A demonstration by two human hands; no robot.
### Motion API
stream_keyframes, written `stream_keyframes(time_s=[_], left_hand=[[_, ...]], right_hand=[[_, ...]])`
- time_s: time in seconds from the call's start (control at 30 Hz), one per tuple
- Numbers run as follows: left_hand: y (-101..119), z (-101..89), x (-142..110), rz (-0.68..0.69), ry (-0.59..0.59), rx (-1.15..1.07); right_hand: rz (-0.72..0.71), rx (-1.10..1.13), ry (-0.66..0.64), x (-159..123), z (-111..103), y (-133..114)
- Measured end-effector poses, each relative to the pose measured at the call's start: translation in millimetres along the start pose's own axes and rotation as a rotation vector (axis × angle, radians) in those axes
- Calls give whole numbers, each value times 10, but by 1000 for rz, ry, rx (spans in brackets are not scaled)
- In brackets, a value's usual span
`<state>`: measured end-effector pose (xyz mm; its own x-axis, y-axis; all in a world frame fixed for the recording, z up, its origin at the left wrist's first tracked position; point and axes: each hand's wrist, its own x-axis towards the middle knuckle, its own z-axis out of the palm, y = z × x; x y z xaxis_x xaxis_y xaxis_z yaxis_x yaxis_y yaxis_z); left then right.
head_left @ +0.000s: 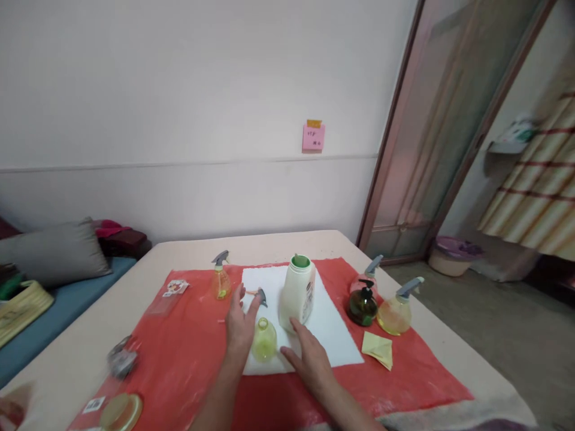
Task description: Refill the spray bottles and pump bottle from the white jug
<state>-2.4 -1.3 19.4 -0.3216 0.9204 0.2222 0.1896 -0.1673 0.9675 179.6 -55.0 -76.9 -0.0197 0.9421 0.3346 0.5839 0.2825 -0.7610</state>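
Note:
My left hand (239, 326) lies over the white sheet (335, 335), fingers stretched out, right beside a small open yellow-green bottle (264, 340) and a grey spray head (262, 296) lying on the sheet. My right hand (309, 358) rests flat with fingers apart, its fingertips touching the base of a tall white jug with a green cap (297, 293). Neither hand grips anything. The sheet lies on a red cloth (188, 353) covering the table.
An orange spray bottle (220, 280) stands at the back left. At the right stand a dark pump bottle (362, 304), a yellow spray bottle (397, 311) and a pink one (369, 272). A folded yellow cloth (378, 348), a lid (120, 412), cushions (54, 251) left.

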Motion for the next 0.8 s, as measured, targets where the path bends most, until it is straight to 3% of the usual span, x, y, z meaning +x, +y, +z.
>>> stream_keyframes(time_s=[0.07,0.17,0.3,0.47,0.63,0.8], left_hand=[[90,130,-186,58,-34,-16],[92,415,-470,141,-175,-2],[-86,806,-703,111,-196,84],[-198,1115,-576,39,-150,187],[-72,1363,-294,-16,-84,297],[170,1359,-297,-67,-52,354]], right_hand=[[101,148,171,19,-273,42],[300,345,413,96,-595,184],[538,459,589,145,-736,488],[656,683,630,210,-594,612],[703,871,632,341,-495,500],[752,978,624,320,-586,499]])
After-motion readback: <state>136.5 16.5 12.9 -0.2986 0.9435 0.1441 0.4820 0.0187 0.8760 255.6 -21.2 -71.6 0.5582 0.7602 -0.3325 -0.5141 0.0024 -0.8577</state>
